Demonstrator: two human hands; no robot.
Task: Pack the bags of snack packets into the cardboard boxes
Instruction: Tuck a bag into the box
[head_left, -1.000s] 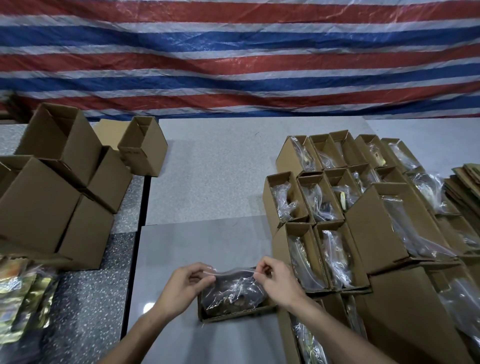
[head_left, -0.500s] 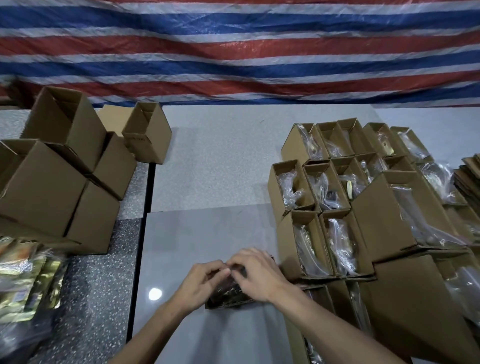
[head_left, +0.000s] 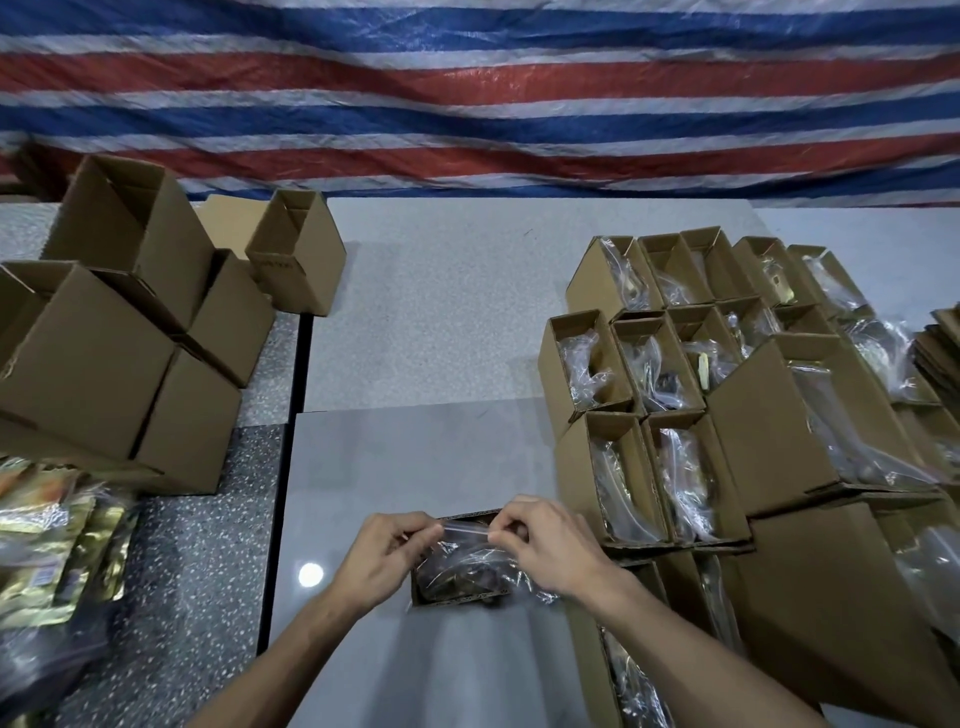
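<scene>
The bag (head_left: 467, 558) sits in the small open box (head_left: 457, 597) on the grey slab (head_left: 415, 467), right in front of the person, just left of the rows of filled boxes (head_left: 675, 415). Half a second ago both hands were bunched together over it, pressing it down out of sight; now they have drawn a little apart and the bag's top edge shows again as a pale strip stretched between them. The left hand (head_left: 384, 558) pinches that strip at its left end with thumb and forefinger, the other fingers curled under; the right hand (head_left: 545, 545) pinches it nearer the right end, its fingers bent over the top. I judge the bag is as good as packed, and the person is only smoothing or sealing its mouth before letting go.

The bag itself is clear, crinkly plastic that catches the light, with dark packets inside; it fills the box, and a bit of film spills over the right wall. Empty boxes (head_left: 130, 338) wait at the left, with loose gold packets (head_left: 47, 535) below them.
</scene>
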